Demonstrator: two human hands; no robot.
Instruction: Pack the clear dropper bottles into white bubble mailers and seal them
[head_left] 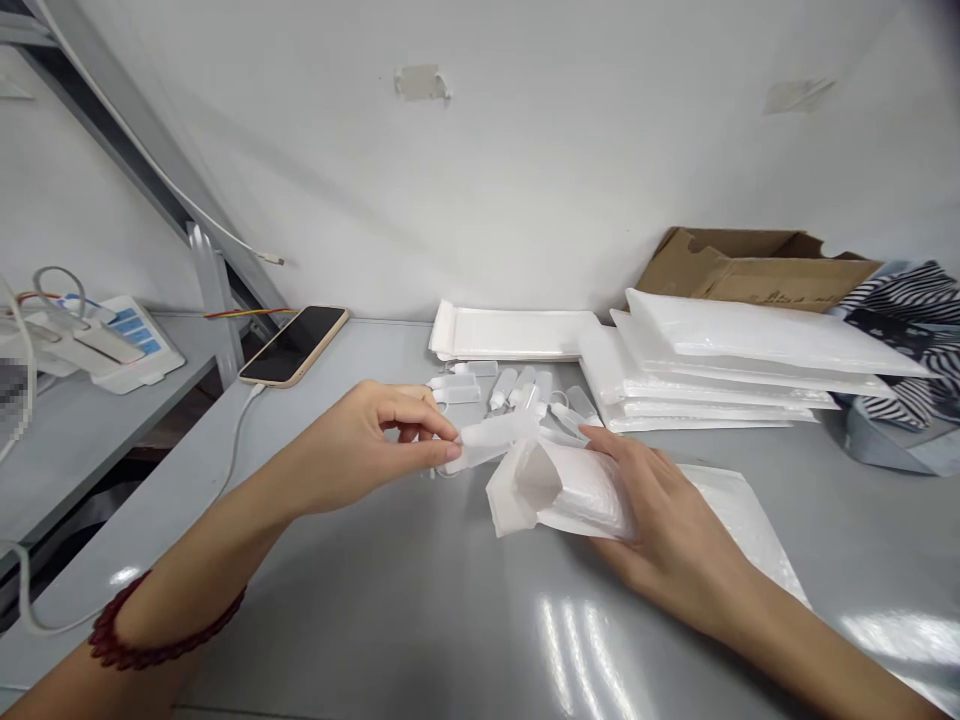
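Observation:
My left hand (390,435), with a dark red beaded bracelet at the wrist, pinches the end of a translucent plastic bottle (487,440). The bottle points right, close to the mouth of a white padded envelope (592,490). My right hand (660,520) is wrapped round that envelope, whose open end faces left. Several small clear bottles (502,388) lie on the grey table (360,620) just behind my hands. Another white envelope (742,510) lies flat, partly beneath my right hand and wrist.
White padded envelopes (720,370) are stacked at the right, before an open cardboard box (772,275) and striped cloth (915,330). A flat white packet (517,333) lies near the wall. A phone (296,345) with a cable rests at the left; a power strip (112,345) is further left.

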